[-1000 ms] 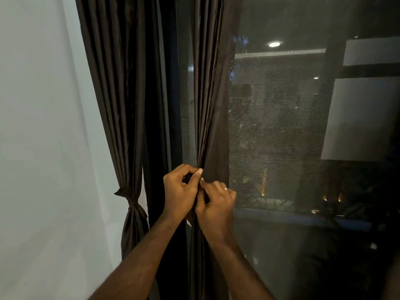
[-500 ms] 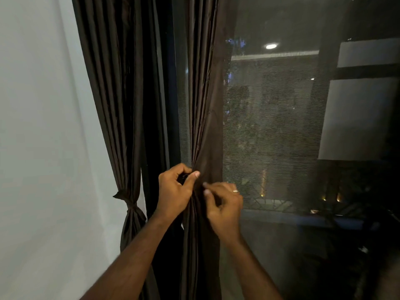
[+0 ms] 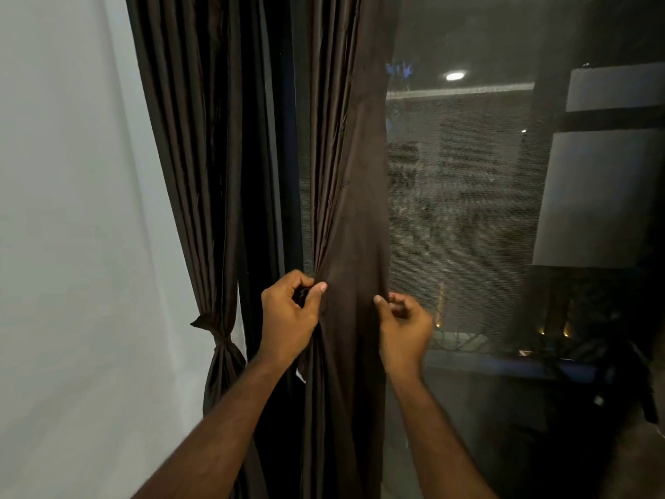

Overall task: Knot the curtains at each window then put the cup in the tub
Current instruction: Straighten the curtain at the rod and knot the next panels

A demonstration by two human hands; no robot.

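- Dark brown pleated fabric forms two curtain panels at the window [image 3: 467, 210]; the cup and the tub do not appear in the head view.
- Unknotted curtain panel [image 3: 349, 217]: hangs in front of the mesh screen, just right of the dark window frame [image 3: 288, 138]. Its pleats converge toward the left hand, and below the hands it falls straight to the bottom edge of the view.
- Left hand [image 3: 288, 315]: fingers curled, thumb pressed against the forefinger, pinching a gathered bunch of the panel's left edge. A small dark fold of cloth shows inside the curl.
- Right hand [image 3: 405, 329]: thumb and forefinger tips pinch the panel's right edge; the remaining fingers are loosely curled behind them. This hand is slightly motion-blurred.
- Hand spacing: the two hands are apart, with a flat width of cloth stretched between them.
- Knotted curtain panel [image 3: 212, 156]: hangs left of the frame against the white wall [image 3: 72, 228]. A tight knot [image 3: 219, 334] cinches it at about hand level, and the cloth flares again below the knot.
- Mesh screen [image 3: 460, 181]: covers the pane; through it show a round ceiling light [image 3: 455, 76], a pale horizontal strip and small warm lights lower right.
- Markings: no brand, label or legible writing is visible on any surface.
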